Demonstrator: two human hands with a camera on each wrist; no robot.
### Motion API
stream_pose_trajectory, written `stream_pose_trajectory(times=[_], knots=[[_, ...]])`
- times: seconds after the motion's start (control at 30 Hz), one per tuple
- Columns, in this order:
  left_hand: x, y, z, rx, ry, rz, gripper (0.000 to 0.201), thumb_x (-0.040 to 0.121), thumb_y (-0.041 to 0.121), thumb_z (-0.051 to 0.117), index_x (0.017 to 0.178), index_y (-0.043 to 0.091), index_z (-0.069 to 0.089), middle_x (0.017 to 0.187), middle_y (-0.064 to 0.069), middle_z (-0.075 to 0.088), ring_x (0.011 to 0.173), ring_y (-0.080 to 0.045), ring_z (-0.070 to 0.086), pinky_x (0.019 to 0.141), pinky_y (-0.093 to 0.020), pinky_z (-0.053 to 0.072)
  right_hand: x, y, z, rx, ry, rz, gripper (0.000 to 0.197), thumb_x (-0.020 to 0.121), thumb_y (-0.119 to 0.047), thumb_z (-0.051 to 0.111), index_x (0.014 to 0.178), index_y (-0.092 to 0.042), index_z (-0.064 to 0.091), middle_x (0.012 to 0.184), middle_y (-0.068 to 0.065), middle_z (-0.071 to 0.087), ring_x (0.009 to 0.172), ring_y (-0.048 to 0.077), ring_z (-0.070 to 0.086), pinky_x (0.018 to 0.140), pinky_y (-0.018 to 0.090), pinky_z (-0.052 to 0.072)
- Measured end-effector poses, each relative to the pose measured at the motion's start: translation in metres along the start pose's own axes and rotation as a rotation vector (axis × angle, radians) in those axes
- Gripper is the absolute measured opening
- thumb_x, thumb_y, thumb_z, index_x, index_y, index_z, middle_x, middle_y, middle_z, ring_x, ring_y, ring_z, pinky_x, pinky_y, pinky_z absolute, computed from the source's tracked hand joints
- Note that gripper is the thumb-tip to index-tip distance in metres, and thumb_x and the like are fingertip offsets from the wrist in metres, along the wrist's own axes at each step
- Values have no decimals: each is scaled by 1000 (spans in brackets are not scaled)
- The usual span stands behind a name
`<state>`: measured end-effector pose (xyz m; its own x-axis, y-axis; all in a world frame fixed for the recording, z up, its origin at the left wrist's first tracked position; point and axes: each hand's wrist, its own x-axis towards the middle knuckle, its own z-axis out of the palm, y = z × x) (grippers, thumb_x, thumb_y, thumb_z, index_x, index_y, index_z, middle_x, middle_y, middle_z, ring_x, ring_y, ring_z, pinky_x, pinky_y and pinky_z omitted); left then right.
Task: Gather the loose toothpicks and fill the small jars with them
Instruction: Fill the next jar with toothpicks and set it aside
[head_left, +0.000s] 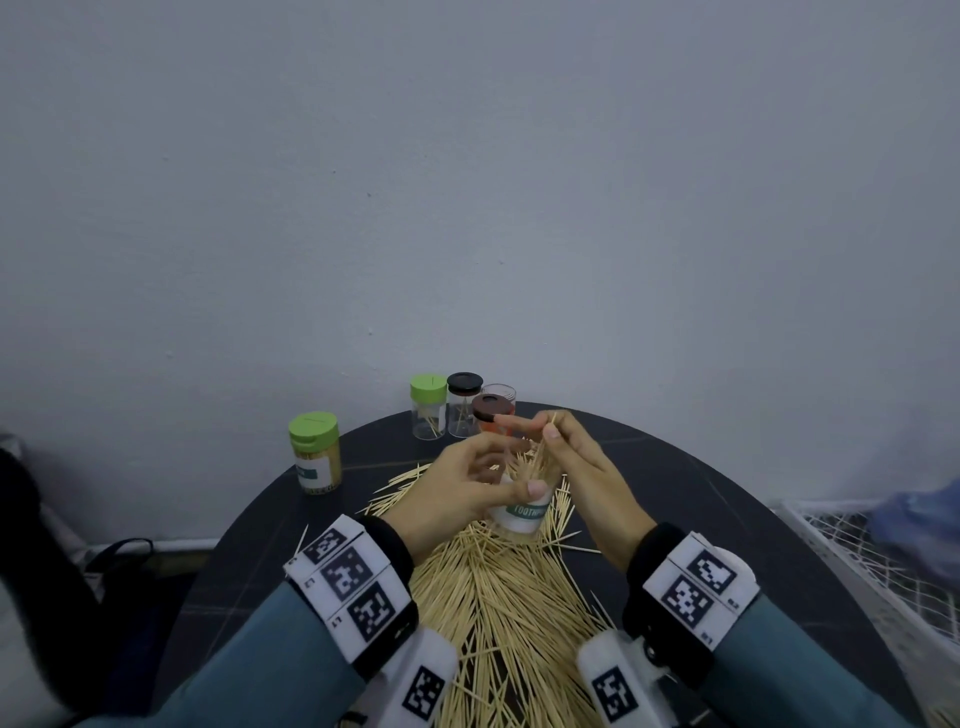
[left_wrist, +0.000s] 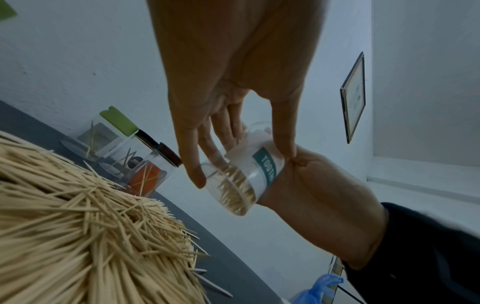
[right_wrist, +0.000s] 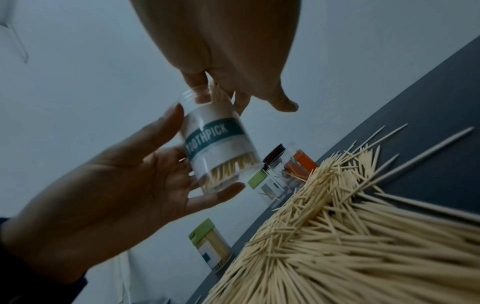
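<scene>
Holding a clear labelled jar (head_left: 521, 512) tilted above the toothpick pile (head_left: 511, 613), the left hand (head_left: 457, 491) curls thumb and fingers round its wall. Its mouth is open, and the right hand (head_left: 582, 467) pinches a small bundle of toothpicks (head_left: 545, 441) standing in that opening. Bare dark table (head_left: 727, 499) lies to the right, up to the curved rim. Near the far edge stand four small jars (head_left: 460, 410) close together, and a full green-lidded jar (head_left: 315, 453) sits apart at the left rim.
</scene>
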<state>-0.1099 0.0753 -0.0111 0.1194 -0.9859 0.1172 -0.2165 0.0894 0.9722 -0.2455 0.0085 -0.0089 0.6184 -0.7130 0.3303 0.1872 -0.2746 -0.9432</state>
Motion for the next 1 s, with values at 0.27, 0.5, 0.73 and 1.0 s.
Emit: stream_pose_trajectory(times=[0.27, 0.5, 0.73, 1.0], knots=[[0, 2, -4, 4, 54, 33, 45, 75, 19, 75, 118, 23, 61, 116, 0, 61, 107, -13, 58, 89, -26, 49, 5, 8, -5, -81, 83, -18, 27, 99, -17, 37, 89, -7, 60, 119, -1, 64, 116, 11, 56, 104, 37, 41], [3, -2, -10, 91, 80, 95, 46, 70, 21, 80, 112, 26, 64, 117, 9, 63, 107, -4, 59, 93, -22, 46, 6, 8, -12, -259, 90, 11, 13, 88, -16, 60, 90, -20, 71, 111, -11, 65, 112, 5, 56, 97, 19, 36], [5, -5, -11, 201, 131, 136, 49, 66, 22, 83, 110, 29, 63, 114, 11, 64, 110, -7, 57, 95, -24, 43, 6, 6, -15, -390, 176, -9, 9, 78, -20, 73, 78, -29, 73, 94, 0, 67, 88, 21, 60, 85, 39, 49], [3, -3, -13, 259, 211, 190, 58, 58, 12, 88, 110, 25, 65, 110, 12, 66, 109, 0, 57, 95, -23, 44, 5, 0, -15, -455, 116, -53, 13, 77, -24, 74, 84, -35, 72, 93, -7, 63, 83, 12, 53, 80, 31, 47]])
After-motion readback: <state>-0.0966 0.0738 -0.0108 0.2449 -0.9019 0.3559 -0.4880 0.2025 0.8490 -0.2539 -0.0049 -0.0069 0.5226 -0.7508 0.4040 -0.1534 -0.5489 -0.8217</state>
